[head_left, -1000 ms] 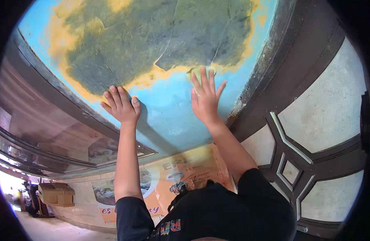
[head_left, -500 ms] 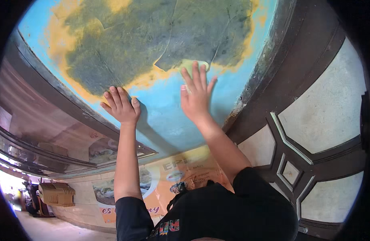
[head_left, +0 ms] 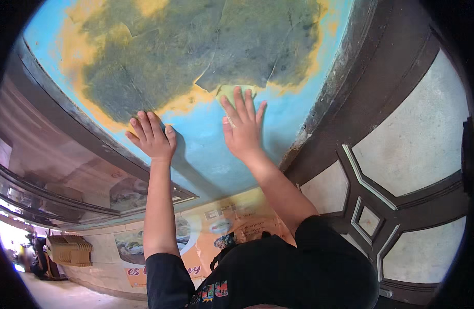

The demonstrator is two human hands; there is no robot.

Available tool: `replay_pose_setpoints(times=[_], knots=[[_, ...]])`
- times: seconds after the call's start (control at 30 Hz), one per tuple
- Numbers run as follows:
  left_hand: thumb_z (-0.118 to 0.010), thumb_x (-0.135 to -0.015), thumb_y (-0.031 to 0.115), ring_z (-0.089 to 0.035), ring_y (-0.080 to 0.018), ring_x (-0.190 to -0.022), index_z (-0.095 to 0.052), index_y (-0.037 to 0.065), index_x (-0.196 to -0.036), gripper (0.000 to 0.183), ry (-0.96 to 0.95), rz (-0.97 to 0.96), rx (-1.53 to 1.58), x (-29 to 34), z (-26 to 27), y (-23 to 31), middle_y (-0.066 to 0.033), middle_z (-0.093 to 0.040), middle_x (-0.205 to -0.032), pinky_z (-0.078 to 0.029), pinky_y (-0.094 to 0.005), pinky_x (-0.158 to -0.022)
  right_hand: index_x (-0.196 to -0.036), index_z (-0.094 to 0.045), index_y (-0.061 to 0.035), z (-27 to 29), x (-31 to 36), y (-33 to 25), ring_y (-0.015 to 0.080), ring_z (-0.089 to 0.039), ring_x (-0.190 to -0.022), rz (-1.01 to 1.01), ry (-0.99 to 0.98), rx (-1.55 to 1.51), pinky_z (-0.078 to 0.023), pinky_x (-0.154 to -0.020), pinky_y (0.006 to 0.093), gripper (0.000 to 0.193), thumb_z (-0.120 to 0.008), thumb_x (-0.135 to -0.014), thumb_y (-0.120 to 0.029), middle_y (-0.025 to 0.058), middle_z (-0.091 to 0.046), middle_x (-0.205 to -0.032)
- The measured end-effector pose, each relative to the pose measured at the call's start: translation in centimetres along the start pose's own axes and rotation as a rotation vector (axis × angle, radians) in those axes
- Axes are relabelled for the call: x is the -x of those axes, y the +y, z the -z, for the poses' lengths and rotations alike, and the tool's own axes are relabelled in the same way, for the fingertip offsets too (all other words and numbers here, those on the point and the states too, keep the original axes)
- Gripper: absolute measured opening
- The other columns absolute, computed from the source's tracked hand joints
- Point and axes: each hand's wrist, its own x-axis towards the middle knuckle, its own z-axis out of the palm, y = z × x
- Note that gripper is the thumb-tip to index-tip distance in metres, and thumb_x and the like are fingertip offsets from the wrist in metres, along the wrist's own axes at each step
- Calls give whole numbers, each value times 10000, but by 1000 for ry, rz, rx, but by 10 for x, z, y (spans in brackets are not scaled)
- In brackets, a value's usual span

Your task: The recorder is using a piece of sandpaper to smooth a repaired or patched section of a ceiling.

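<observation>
My right hand (head_left: 243,129) lies with fingers spread over a pale yellow-green sheet (head_left: 220,93), holding it against the wall where blue paint meets a worn dark patch. The sheet is thin, and the fingers hide part of it; its exact kind is not clear. My left hand (head_left: 153,138) rests flat and open on the wall at the lower left border of the dark patch (head_left: 165,56), with nothing in it. Cracks cross the patch, and a ragged orange band (head_left: 185,103) rings it. Light blue paint (head_left: 211,149) covers the wall below.
A dark wooden frame with a glossy panel (head_left: 67,154) slopes along the left. On the right stands a dark brown door with pale panels (head_left: 407,123). Behind me are an orange poster (head_left: 201,257) on a tiled wall and a tan slatted object (head_left: 69,251).
My right hand has slid a little left and down along the wall, carrying the pale sheet with it. The left hand stays at about the same spot on the wall.
</observation>
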Motion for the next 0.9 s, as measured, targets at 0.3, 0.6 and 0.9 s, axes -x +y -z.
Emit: replay_pose_setpoints(times=[0.3,0.6,0.9], knots=[[-305,-971,398,-178,-325,-1434,-285,80,-1469,592,9,9,18,0,-12,-2,-100,-250,-1539,-27,-529,-1147,-1357,-486,-160,13,-9,61,340,-208,-1418,-156,186,44,-28,-1101,623,482,-530,-879,-127,111,-284,-1523],[-303,-975,396,-174,-329,-1434,-288,72,-1467,590,5,6,33,-2,-35,-4,-108,-250,-1538,-28,-528,-1147,-1367,-479,-175,2,5,79,336,-204,-1420,-173,37,171,-20,-1104,611,475,-517,-894,-159,114,-281,-1524],[-294,-974,400,-168,-330,-1435,-291,75,-1467,590,9,13,11,8,-18,2,-104,-245,-1540,-31,-533,-1145,-1362,-478,-148,11,4,63,354,-208,-1414,-45,116,30,-44,-1101,623,480,-533,-886,-142,130,-283,-1519]])
